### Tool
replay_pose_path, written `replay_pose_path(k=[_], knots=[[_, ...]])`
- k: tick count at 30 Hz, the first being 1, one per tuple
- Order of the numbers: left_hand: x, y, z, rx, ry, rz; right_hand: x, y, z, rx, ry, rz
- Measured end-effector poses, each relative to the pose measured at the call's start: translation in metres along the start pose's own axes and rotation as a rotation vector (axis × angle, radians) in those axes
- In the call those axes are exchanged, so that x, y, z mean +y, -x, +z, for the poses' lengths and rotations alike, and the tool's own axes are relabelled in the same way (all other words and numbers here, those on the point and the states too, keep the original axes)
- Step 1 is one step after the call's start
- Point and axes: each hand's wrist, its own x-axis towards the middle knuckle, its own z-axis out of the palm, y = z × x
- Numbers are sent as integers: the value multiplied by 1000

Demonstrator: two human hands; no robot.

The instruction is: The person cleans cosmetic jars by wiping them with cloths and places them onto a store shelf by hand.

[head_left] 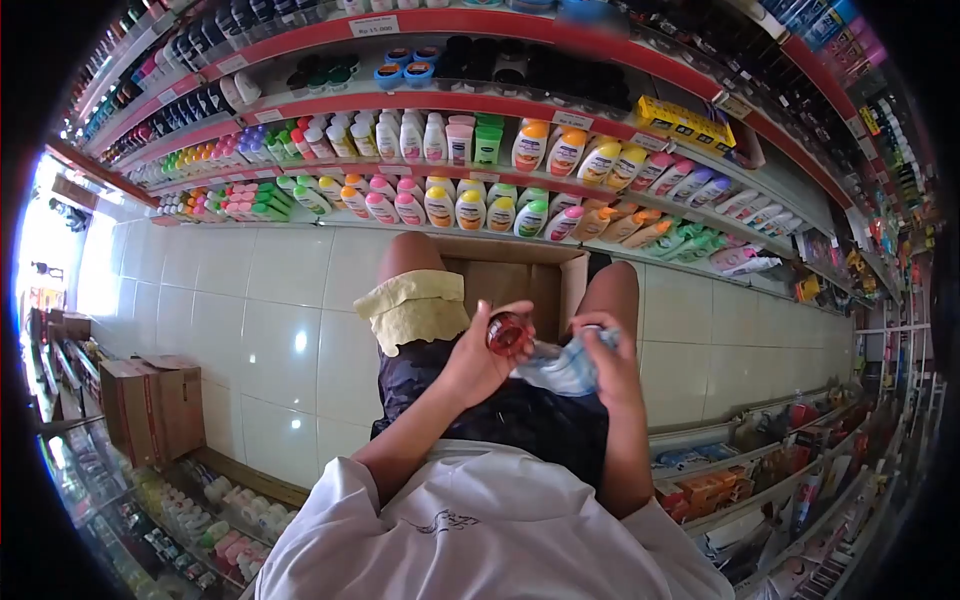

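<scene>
My left hand [470, 362] is closed round a small round jar [508, 334] with a dark red, shiny look, held above my lap. Close beside it on the right, my right hand [612, 368] grips a blue and white checked cloth [565, 372]. The cloth hangs in folds toward the jar; whether the two touch I cannot tell. Over my left knee lies a pale yellow cloth [412, 305]. Between my knees stands an open cardboard box [575, 285], its inside partly hidden by my hands.
In front, a shelf with red edging [400, 180] carries rows of lotion bottles [470, 210]. Blue-lidded jars [405, 70] and a yellow box [685, 122] sit higher up. Closed cardboard boxes [150, 410] stand at left on the tiled floor [270, 350]. More stocked shelves [770, 480] are behind me.
</scene>
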Motion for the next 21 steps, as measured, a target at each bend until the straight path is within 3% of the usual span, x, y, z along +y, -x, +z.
replay_pose_path(k=[5,8,11,12,13,15,18,21], knots=[[30,-4,12,-70,9,130,-4,23,-81,174,-213,-49],[40,-8,14,-132,-9,162,25,38,-125,367,-97,23],[42,-12,19,-154,-61,200,42,54,-137,600,-224,266],[40,-15,17,-110,-229,284,44,57,-138,602,-221,264],[38,-18,14,-64,-397,366,49,59,-139,643,-128,318],[37,-21,5,-6,-444,367,60,60,-147,685,-34,375],[34,-23,-4,55,-515,401,62,59,-165,681,88,219],[38,-20,3,72,-550,465,38,52,-166,806,760,94]])
